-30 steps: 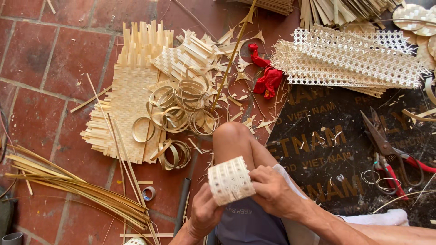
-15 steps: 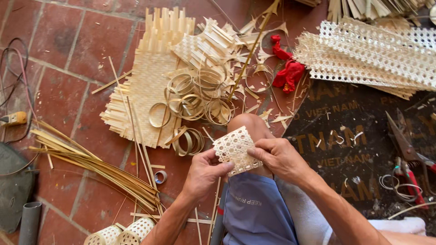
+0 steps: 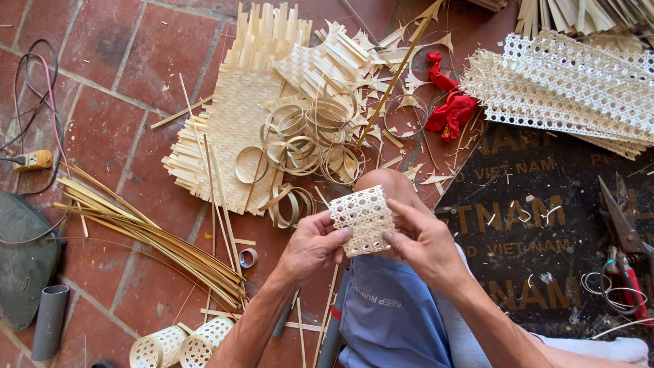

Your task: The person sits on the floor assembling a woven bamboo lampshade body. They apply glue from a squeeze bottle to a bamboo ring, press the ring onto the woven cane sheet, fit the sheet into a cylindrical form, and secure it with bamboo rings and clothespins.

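Two bare hands, the left hand [image 3: 310, 247] and the right hand [image 3: 426, 242], are sharing one pale woven open-mesh cane piece [image 3: 363, 219]. Two small pale woven cane cylinders [image 3: 180, 342] are lying on the floor, and one red cloth scrap [image 3: 449, 109].

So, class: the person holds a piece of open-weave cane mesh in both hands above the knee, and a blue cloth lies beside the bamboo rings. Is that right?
Not quite. The cloth beside the bamboo rings is red, not blue, as the head view shows. The rest stands: the left hand and right hand both hold the open-weave cane mesh above the knee.
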